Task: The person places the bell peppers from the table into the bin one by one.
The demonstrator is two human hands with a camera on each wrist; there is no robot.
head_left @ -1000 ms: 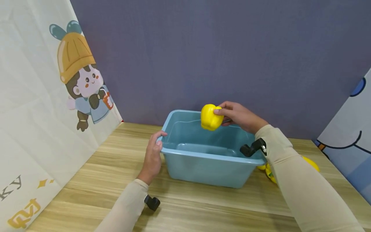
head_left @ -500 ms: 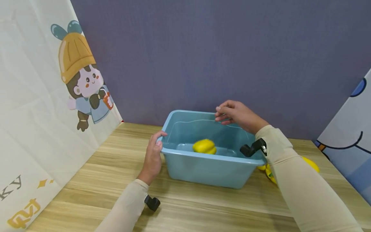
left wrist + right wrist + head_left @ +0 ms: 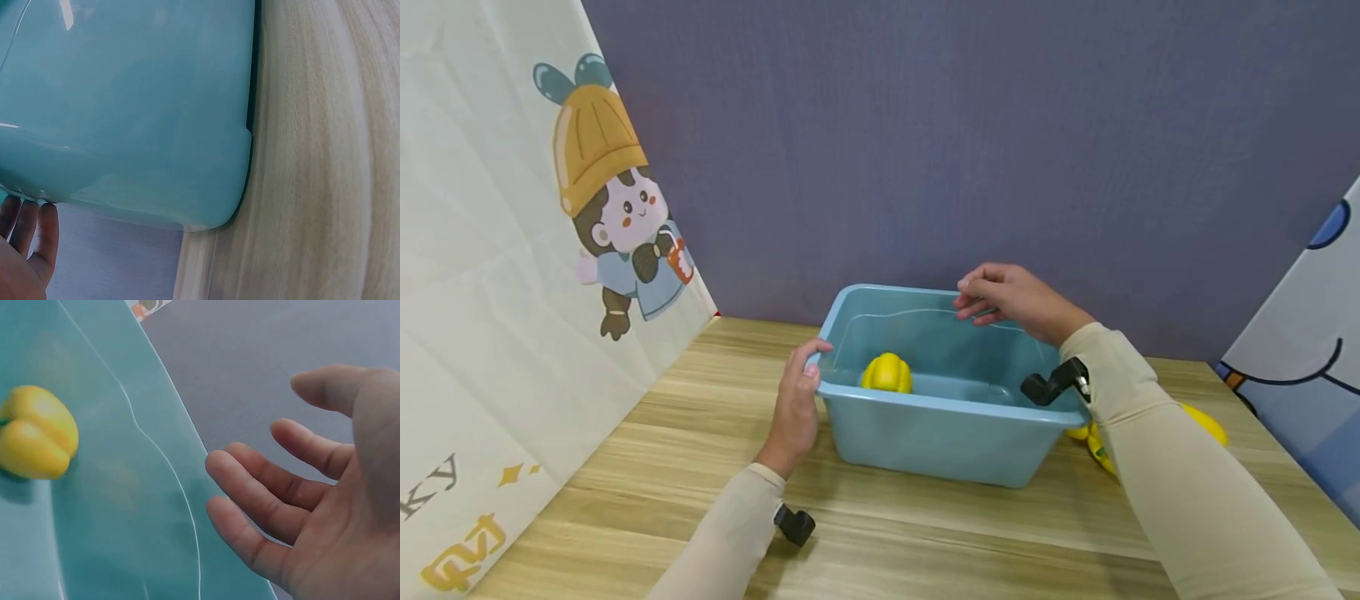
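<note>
A yellow bell pepper point(image 3: 887, 373) lies inside the blue plastic tub point(image 3: 932, 406), toward its left end; in the right wrist view the pepper point(image 3: 39, 432) shows its lobes and a bit of green stem. My left hand point(image 3: 795, 404) grips the tub's left rim, and the left wrist view has its fingers point(image 3: 47, 237) at the rim beside the tub's outer wall point(image 3: 144, 112). Above the tub's back rim my right hand point(image 3: 1018, 298) hangs with loosely bent fingers, holding nothing; the right wrist view shows its palm and spread fingers point(image 3: 262, 500).
Right of the tub, several yellow pieces point(image 3: 1101, 450) lie on the wood-grain table point(image 3: 880, 533), partly covered by my right sleeve point(image 3: 1195, 483). A grey-purple panel point(image 3: 955, 150) stands close behind the tub. A white printed sheet point(image 3: 490, 250) borders the left side.
My right hand has let go of the bell pepper, which dropped into the tub and rolled left, turning as it went. The left hand and the tub have stayed in place.
</note>
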